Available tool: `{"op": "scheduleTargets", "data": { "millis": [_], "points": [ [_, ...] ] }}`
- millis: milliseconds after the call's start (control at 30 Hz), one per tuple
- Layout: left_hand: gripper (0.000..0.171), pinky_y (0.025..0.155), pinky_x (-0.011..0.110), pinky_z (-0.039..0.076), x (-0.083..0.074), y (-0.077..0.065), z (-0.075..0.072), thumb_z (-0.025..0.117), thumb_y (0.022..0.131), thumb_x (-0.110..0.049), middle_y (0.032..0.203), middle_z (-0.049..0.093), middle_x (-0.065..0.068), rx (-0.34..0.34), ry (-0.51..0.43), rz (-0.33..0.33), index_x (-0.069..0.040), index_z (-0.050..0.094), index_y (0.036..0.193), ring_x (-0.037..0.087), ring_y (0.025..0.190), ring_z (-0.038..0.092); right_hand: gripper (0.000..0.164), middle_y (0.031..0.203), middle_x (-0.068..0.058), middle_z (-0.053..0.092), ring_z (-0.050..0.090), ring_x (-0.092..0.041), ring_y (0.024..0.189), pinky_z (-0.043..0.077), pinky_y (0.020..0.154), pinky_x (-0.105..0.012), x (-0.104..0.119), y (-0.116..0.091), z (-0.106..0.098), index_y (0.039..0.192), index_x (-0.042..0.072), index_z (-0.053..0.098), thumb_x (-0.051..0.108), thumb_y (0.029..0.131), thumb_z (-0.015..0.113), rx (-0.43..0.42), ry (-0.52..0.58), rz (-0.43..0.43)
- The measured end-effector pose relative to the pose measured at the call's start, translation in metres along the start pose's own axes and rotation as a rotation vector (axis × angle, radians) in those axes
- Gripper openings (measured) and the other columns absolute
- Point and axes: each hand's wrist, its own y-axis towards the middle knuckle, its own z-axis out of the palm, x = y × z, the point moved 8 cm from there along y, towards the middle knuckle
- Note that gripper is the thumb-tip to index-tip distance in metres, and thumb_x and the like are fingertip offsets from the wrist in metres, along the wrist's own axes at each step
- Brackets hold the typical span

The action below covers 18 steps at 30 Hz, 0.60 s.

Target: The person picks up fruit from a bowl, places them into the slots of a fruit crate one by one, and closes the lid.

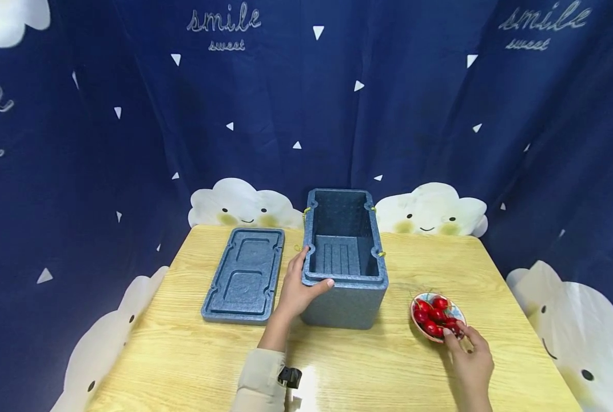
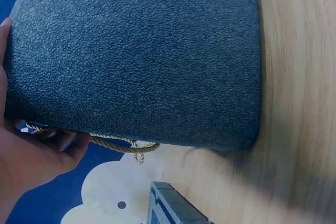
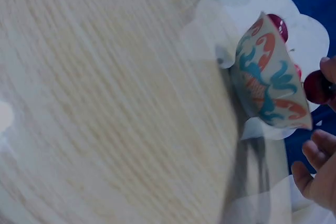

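A deep blue-grey foam box stands uncovered at the middle of the table. My left hand grips its near left corner, thumb across the front and fingers along the left side; in the left wrist view the hand is beside a twisted yellow cord. To the right, a patterned bowl holds several red cherries. Over the bowl's near right rim, my right hand pinches a cherry, seen in the right wrist view between thumb and fingers.
Left of the box, its matching lid lies flat on the wooden table. Yellow cord loops hang at the box's sides. A dark blue curtain with white clouds surrounds the table's back and sides.
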Motion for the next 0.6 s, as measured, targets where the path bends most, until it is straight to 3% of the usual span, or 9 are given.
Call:
{"op": "scheduleTargets", "data": {
  "millis": [67,233,433,500,600],
  "points": [
    [0.093,0.101,0.048,0.028,0.0,0.0,-0.002,0.08,0.069,-0.036,0.144,0.031,0.012,-0.014,-0.009,0.002,-0.019,0.031,0.146,0.03,0.129,0.031,0.041,0.127,-0.027,0.047,0.043,-0.041,0.116,0.036,0.083,-0.048,0.005,0.0,-0.001,0.117,-0.004,0.061,0.021,0.085,0.068,-0.014,0.014,0.0],
    [0.09,0.101,0.047,0.028,-0.002,0.0,-0.003,0.08,0.069,-0.034,0.144,0.031,0.012,-0.022,-0.038,0.012,-0.019,0.033,0.144,0.029,0.129,0.031,0.042,0.122,-0.025,0.053,0.047,-0.037,0.111,0.033,0.081,-0.037,0.017,0.0,-0.004,0.116,-0.004,0.061,0.023,0.085,0.068,-0.057,0.014,0.004],
    [0.087,0.101,0.048,0.027,-0.002,-0.002,-0.001,0.081,0.069,-0.031,0.144,0.03,0.012,-0.026,-0.095,0.001,-0.019,0.035,0.143,0.029,0.129,0.03,0.044,0.104,-0.024,0.063,0.053,-0.002,0.082,0.035,0.074,-0.026,0.025,0.0,-0.006,0.115,-0.003,0.061,0.024,0.083,0.071,-0.105,0.027,-0.043],
    [0.087,0.101,0.048,0.027,-0.001,-0.003,0.0,0.081,0.07,-0.03,0.144,0.029,0.013,-0.022,-0.112,0.003,-0.018,0.036,0.143,0.029,0.129,0.03,0.041,0.098,-0.016,0.067,0.049,0.008,0.076,0.038,0.07,-0.016,0.022,0.001,-0.006,0.114,0.0,0.064,0.022,0.081,0.073,-0.112,0.077,-0.043],
    [0.086,0.102,0.047,0.026,0.001,-0.002,0.002,0.08,0.07,-0.03,0.144,0.029,0.012,-0.019,-0.122,0.007,-0.019,0.035,0.143,0.029,0.13,0.029,0.039,0.094,-0.008,0.068,0.051,0.01,0.074,0.039,0.062,-0.007,0.023,0.004,-0.004,0.112,0.001,0.066,0.018,0.078,0.076,-0.111,0.15,-0.066]
  ]
}}
